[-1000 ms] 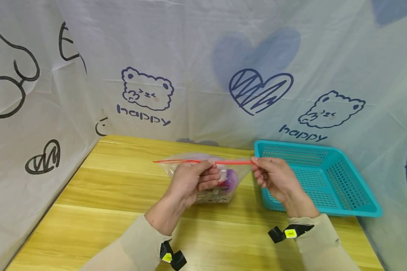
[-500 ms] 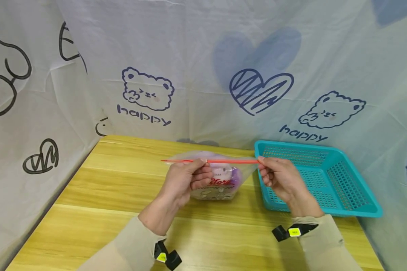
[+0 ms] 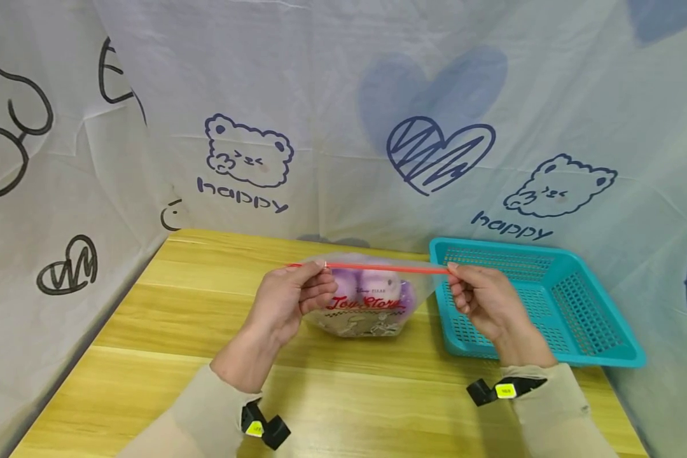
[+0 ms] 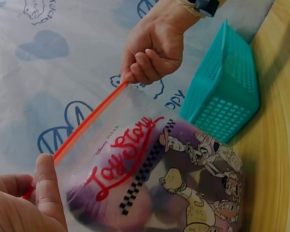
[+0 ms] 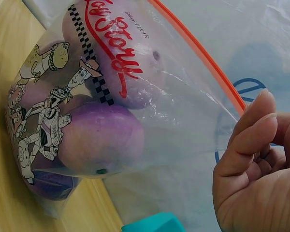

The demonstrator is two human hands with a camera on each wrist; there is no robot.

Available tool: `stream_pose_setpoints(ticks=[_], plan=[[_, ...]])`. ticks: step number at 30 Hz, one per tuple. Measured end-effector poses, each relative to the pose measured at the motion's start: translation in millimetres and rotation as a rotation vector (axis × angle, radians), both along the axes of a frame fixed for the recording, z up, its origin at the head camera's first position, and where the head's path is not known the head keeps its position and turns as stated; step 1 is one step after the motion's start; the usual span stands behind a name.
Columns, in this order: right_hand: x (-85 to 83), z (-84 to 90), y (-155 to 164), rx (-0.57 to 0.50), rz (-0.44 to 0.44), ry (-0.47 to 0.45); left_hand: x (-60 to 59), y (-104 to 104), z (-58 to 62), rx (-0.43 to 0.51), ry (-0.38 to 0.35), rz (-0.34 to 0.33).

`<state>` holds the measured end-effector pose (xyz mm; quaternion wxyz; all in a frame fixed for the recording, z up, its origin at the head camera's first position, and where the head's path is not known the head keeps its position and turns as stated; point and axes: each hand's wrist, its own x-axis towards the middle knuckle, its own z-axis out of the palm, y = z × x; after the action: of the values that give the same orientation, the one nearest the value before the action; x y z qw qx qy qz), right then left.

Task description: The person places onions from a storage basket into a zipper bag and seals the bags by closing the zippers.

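Left hand [image 3: 289, 299] pinches the red zip strip [image 3: 386, 268] near its left end; right hand [image 3: 483, 302] pinches the strip's right end. Between them hangs the clear Toy Story zip bag [image 3: 366, 305], holding purple round items, its base on the wooden table [image 3: 177, 318]. A teal basket [image 3: 549, 305] stands just right of the bag.

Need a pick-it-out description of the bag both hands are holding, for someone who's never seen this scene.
On the wooden table, left of the teal basket, the left hand and right hand hold up a clear zip bag. It has an orange-red seal strip along the top, red Toy Story lettering, cartoon figures and purple round things inside.
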<state>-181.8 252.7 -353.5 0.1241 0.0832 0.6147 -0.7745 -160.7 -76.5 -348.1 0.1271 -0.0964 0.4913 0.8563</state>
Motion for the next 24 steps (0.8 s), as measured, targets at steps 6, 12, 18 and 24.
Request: stream_pose_setpoints(ticks=[6,12,18,24], plan=[[0.2,1.6,2.2,-0.014,-0.008,0.001,-1.5,-11.9,0.4,-0.002,0.009,0.018],[1.2,3.2,6.2,-0.023,-0.022,-0.004,-2.3,-20.6,1.0,0.007,0.020,0.040],[1.6,6.3,3.7,-0.027,-0.028,-0.009,-1.3,-26.6,5.0,0.027,0.027,0.052],[5.4,10.0,-6.7,-0.015,-0.016,0.004,5.8,-38.1,7.8,-0.004,0.023,0.075]])
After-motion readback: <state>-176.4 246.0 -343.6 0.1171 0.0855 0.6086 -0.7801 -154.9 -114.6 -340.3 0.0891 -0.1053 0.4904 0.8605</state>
